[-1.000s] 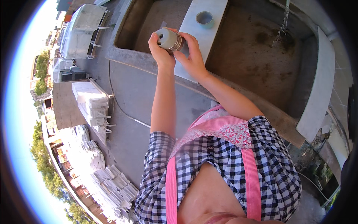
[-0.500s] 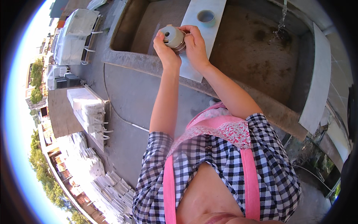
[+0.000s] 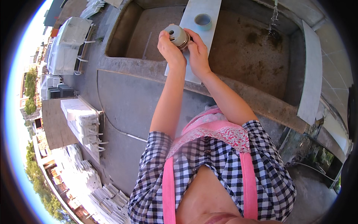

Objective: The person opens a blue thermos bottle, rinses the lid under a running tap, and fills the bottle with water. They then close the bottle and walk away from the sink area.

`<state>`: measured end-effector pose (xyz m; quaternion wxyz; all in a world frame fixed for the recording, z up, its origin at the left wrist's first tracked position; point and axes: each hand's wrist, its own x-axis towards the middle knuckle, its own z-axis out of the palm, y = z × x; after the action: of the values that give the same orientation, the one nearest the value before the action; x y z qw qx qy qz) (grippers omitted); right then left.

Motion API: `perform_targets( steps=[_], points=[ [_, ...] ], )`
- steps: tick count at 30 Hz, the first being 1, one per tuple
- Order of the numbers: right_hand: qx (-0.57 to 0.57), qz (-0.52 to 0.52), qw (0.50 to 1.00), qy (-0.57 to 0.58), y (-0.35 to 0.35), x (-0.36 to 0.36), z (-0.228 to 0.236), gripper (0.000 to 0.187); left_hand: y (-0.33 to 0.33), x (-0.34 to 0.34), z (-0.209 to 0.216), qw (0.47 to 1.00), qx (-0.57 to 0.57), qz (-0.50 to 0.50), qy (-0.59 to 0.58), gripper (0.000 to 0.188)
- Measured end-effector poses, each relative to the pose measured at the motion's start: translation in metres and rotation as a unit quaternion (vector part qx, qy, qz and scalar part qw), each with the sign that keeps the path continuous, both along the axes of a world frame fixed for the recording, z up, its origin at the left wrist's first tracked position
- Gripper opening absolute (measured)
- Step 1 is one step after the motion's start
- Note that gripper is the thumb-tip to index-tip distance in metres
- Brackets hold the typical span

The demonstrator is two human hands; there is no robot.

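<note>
Both my hands clasp a small grey-green round piece [image 3: 176, 34], which looks ceramic, with a dark hole in its top and a brownish band near its lower edge. My left hand [image 3: 171, 51] wraps its left side. On the other side my right hand [image 3: 198, 54] presses its fingers round the rim. The piece tilts slightly and is held over the front end of a white board [image 3: 193, 13]. A small pale blue-green cup [image 3: 203, 23] stands upright on that board, just beyond my right hand. The underside of the piece is hidden by my palms.
The board spans a stone trough [image 3: 149, 69] with a basin on each side. Water [image 3: 274, 18] runs into the right basin. A white slab [image 3: 309, 74] lies along the right edge. A hose [image 3: 119, 130] crosses the floor at left, near wrapped stacks [image 3: 71, 44].
My hands have shifted slightly right and down in the picture with the piece still between them. The whole view has tilted a little; the cup stays on the board.
</note>
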<state>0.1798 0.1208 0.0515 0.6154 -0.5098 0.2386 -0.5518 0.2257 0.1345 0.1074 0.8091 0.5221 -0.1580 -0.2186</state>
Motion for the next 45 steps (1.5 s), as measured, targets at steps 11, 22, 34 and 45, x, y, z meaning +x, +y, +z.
perform_targets(
  steps=[11,22,34,45],
  points=[
    [0.099,0.084,0.992,-0.014,-0.009,-0.008,0.017,0.036,-0.002,0.002,-0.004,1.0,-0.006,0.011,-0.022,0.032],
    [0.103,0.094,0.989,-0.049,-0.016,-0.002,0.018,0.03,0.004,0.012,-0.007,0.999,0.033,-0.013,-0.042,0.041],
    [0.158,0.195,0.962,-0.103,-0.016,-0.008,0.019,0.035,0.012,0.019,-0.007,0.999,0.029,0.002,-0.033,0.04],
    [0.079,0.118,0.987,-0.071,0.002,-0.002,0.015,0.037,0.017,0.017,-0.002,0.999,0.023,-0.01,-0.038,0.041]
  ],
)
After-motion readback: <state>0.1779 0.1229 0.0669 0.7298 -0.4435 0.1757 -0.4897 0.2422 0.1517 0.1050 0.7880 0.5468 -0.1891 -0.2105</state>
